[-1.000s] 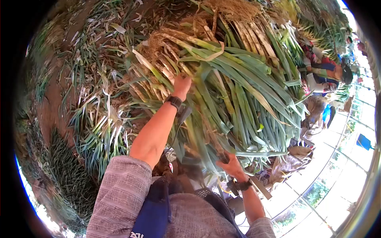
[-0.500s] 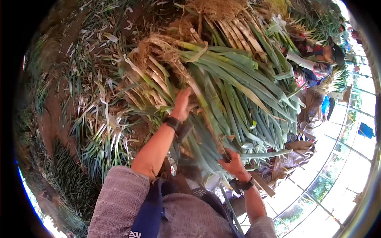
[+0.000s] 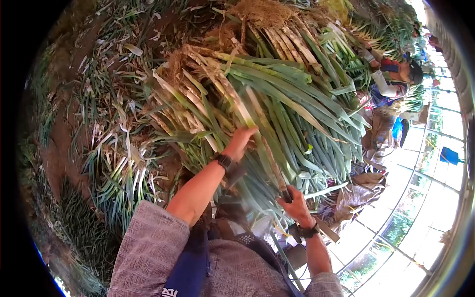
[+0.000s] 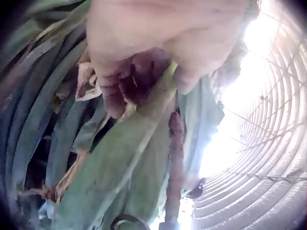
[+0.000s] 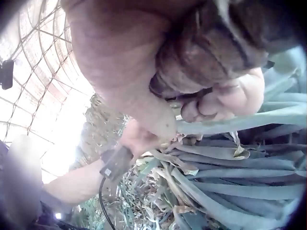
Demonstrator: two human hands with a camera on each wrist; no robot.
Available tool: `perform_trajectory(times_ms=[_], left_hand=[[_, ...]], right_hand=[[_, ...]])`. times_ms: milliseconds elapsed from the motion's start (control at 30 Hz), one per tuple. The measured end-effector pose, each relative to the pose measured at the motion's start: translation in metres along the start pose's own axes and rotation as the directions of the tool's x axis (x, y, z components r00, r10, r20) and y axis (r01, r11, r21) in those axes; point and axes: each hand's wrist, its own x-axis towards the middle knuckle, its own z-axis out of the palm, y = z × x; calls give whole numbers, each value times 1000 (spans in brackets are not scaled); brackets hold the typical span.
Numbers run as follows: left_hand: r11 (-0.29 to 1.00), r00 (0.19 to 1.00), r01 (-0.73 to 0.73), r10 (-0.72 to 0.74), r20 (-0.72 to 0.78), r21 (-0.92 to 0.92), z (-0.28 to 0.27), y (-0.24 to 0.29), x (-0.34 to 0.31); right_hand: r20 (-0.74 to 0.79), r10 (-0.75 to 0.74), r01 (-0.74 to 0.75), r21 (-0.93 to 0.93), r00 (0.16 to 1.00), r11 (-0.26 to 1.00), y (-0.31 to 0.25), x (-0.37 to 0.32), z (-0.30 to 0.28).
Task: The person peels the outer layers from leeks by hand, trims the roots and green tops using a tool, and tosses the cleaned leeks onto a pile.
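Note:
My left hand [image 3: 241, 142] grips a leek [image 3: 232, 99] just where its pale shank turns green. In the left wrist view the fingers curl round the broad green leaves [image 4: 120, 158]. The leek's roots point up and left, its leaves down toward my body. My right hand [image 3: 297, 205] holds a slender, rusty-brown tool by its dark wrapped handle [image 5: 206, 52]. The tool's brown shaft [image 4: 174, 158] slants from the right hand up past the leek's leaves, close to my left hand. Its kind cannot be made out.
A big pile of leeks [image 3: 302, 133] spreads in front of me, roots at the far side. Trimmed leaves [image 3: 128, 163] litter the ground at left. Another person [image 3: 391, 84] works at the right, near a brown sheet [image 3: 354, 198]. A blue object [image 3: 449, 156] lies farther right.
My left hand has come down from the pile toward my body and slightly right, and its grip now lies farther along a leek. The right hand with the tool has barely moved.

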Motion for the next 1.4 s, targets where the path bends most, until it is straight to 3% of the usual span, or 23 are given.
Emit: perform_trajectory(times_ms=[33,67,100,133,200,233,300,367,433,500,633,700,833,933,1100,1133,1233,1300,1400], left_hand=[[995,991,11,3,136,-103,6,1,-15],[997,990,67,-64,124,-24,18,14,-41],[988,984,120,-106,140,-95,17,3,-52],[971,976,174,-148,160,-163,12,-11,-61],[959,958,244,-215,191,-146,-2,-32,-87],[963,961,228,-200,189,-140,-7,-37,-97],[918,902,393,-375,213,-50,-16,-50,-116],[933,909,358,-341,238,-30,-18,-66,-122],[943,910,333,-317,268,-16,-20,-86,-124],[937,916,256,-314,250,237,-24,-100,-117],[926,881,337,-374,288,171,-37,-115,-110],[910,887,303,-379,266,284,-36,-106,-112],[934,895,290,-342,288,208,-32,-100,-119],[931,924,309,-342,170,194,-27,-89,-123],[900,923,345,-377,80,266,-12,-72,-131],[900,923,344,-376,79,265,-11,-74,-129],[932,942,301,-324,93,201,-22,-93,-120],[907,939,317,-342,47,276,-18,-87,-119],[935,951,267,-295,95,233,-17,-87,-127]], right_hand=[[-13,-22,22,-1,1000,1000,1,-6,-1],[12,-44,44,-7,999,999,-1,-15,-6],[116,-6,1,42,993,999,-12,-25,-17],[130,-50,51,-6,990,999,-12,-32,-22],[138,-108,116,-52,984,992,-13,-48,-24],[158,-57,68,-66,986,996,-15,-56,-24],[184,-5,21,-81,983,997,-17,-66,-21],[157,-43,83,-261,987,962,-15,-66,-15],[107,-109,138,-320,988,937,-8,-61,-5],[104,-74,112,-438,992,892,-10,-51,1],[136,-138,189,-507,981,841,3,-39,8],[133,-141,189,-486,981,853,-6,-39,7],[208,-204,280,-459,957,843,0,-21,16],[140,-160,207,-460,977,863,-19,-20,10],[236,-159,251,-441,959,862,-20,-19,6],[274,-193,300,-434,942,850,-16,-15,7],[193,-198,266,-446,961,855,-18,-4,12],[214,-187,263,-416,959,871,-21,2,15],[239,-197,281,-397,951,874,-29,17,24]])
